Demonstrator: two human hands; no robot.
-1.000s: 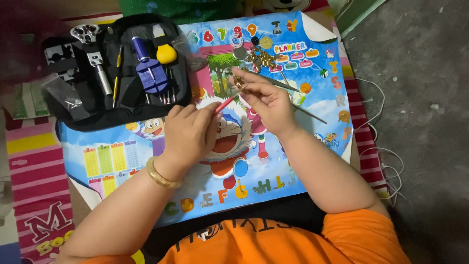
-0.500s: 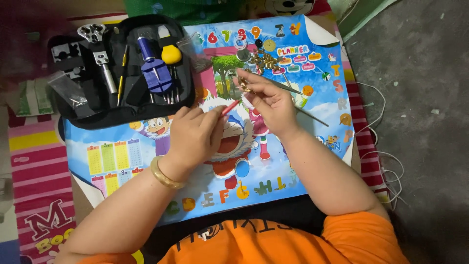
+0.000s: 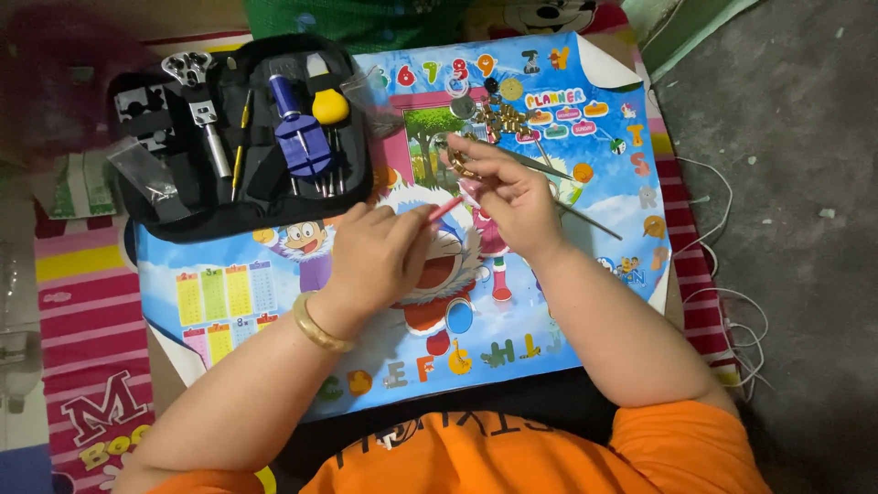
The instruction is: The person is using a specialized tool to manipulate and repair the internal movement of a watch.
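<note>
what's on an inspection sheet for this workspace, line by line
surface: cartoon poster spread flat over a striped mat
job's things: thin red tool in the left hand; small gold piece pinched in the right hand
clutter: open black tool case holding a blue tool, a yellow-handled tool and a metal tool; small metal parts near the poster's top; two thin rods
grips: both hands closed on their items, fingertips close together
cables: white cord looped on the floor at right
surroundings: grey floor; green cloth at the top edge
</note>
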